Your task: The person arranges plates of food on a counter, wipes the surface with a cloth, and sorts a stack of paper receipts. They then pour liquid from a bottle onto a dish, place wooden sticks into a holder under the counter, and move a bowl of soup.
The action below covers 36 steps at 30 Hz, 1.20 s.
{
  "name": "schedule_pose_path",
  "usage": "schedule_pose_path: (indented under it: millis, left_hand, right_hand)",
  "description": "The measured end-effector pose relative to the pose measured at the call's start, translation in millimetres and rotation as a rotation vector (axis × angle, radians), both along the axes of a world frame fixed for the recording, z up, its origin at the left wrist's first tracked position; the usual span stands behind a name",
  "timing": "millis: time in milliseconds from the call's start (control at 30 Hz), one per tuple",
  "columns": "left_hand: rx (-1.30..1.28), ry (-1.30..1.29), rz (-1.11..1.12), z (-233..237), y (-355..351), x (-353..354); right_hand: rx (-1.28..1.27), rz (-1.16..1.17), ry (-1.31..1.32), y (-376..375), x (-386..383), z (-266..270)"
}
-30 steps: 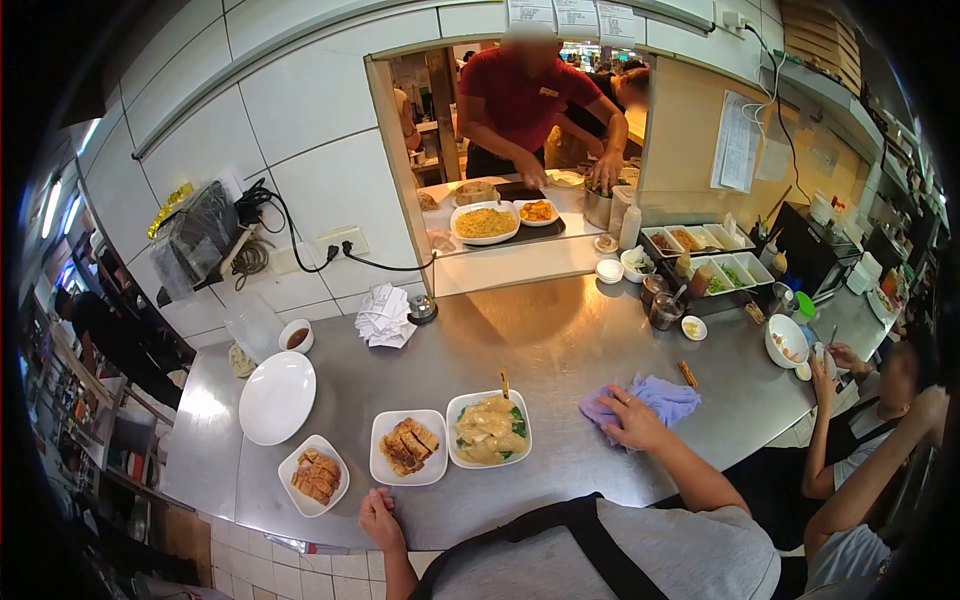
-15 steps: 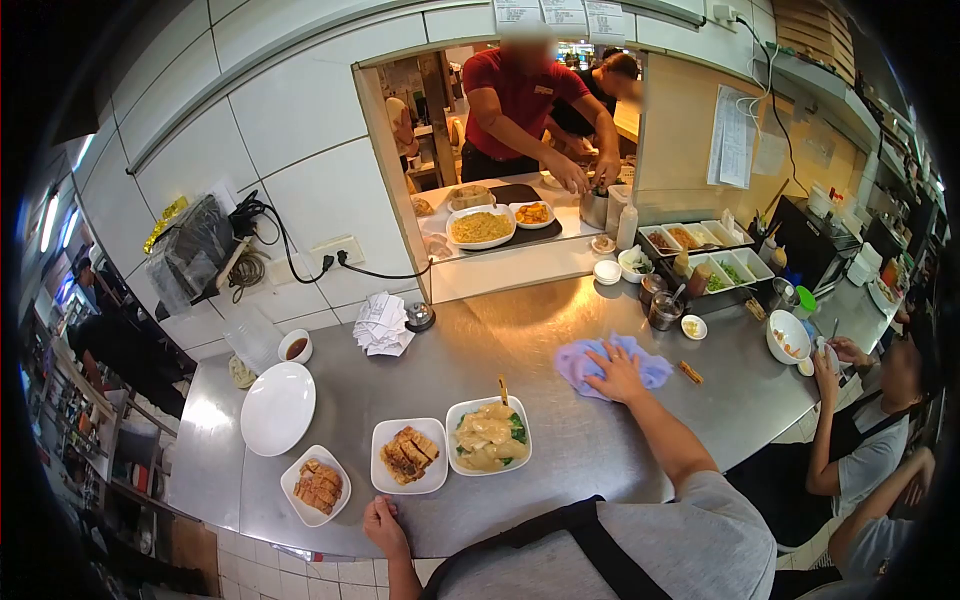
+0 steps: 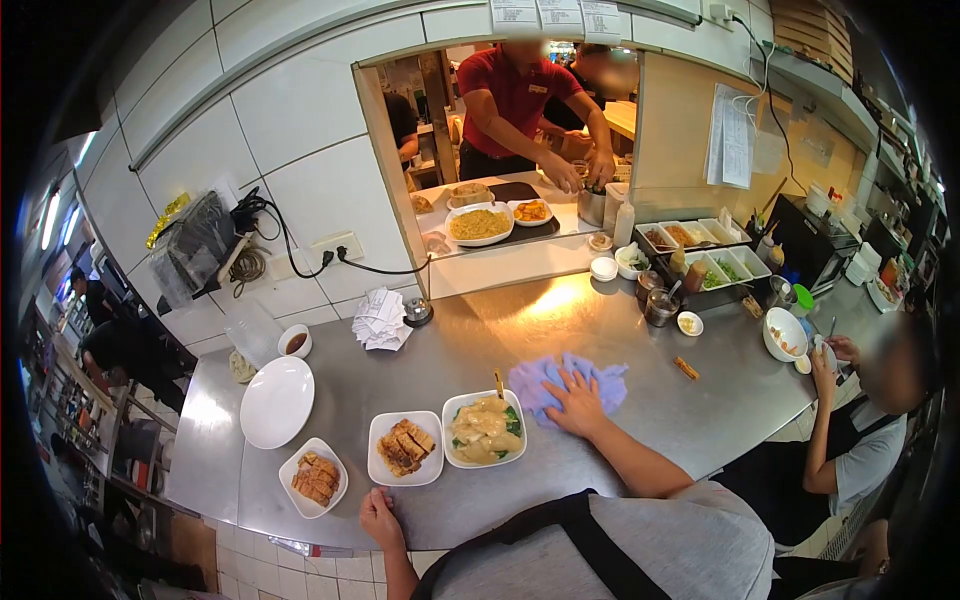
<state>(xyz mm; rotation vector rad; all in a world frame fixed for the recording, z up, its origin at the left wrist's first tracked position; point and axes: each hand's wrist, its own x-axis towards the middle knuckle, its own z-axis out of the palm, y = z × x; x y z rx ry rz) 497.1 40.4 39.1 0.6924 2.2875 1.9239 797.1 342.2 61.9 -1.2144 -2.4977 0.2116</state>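
Observation:
My right hand lies on a crumpled light purple cloth, pressing it onto the steel counter with the fingers spread. Just left of the cloth stands a square white bowl of pale sliced food in sauce over greens, with a small yellow stick upright at its rim. My left hand is curled closed at the counter's front edge, apparently with nothing in it. Above that hand, a white dish holds browned sliced food. Another white dish of similar slices sits to its left.
A large white plate, a sauce cup, papers and a call bell lie at the left. Toppings trays and jars stand back right. A co-worker is at right; another person works behind the pass-through.
My right hand has slid the purple cloth left and slightly toward me, close to the bowl with greens. My left hand stays at the counter edge.

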Motion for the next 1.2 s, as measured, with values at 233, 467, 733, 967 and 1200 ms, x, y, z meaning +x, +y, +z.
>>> schedule_pose_path:
  millis: [233, 467, 733, 967, 1200]
  left_hand:
    - [0.002, 0.010, -0.008, -6, -1, -2]
    - [-0.017, 0.048, -0.016, -7, -2, -4]
    - [-0.014, 0.032, -0.007, -6, 0, -4]
    - [-0.058, 0.085, 0.027, -11, 0, -5]
    - [-0.105, 0.094, 0.040, -8, -1, -4]
  right_hand:
    - [0.059, -0.072, -0.145, -60, 135, 19]
    - [0.039, -0.566, -0.063, -30, 265, 3]
    - [0.103, -1.023, -0.007, 41, 289, -7]
    - [0.245, -1.140, -0.038, 51, 270, -2]
    - [0.127, -1.076, -0.095, 49, 274, 3]
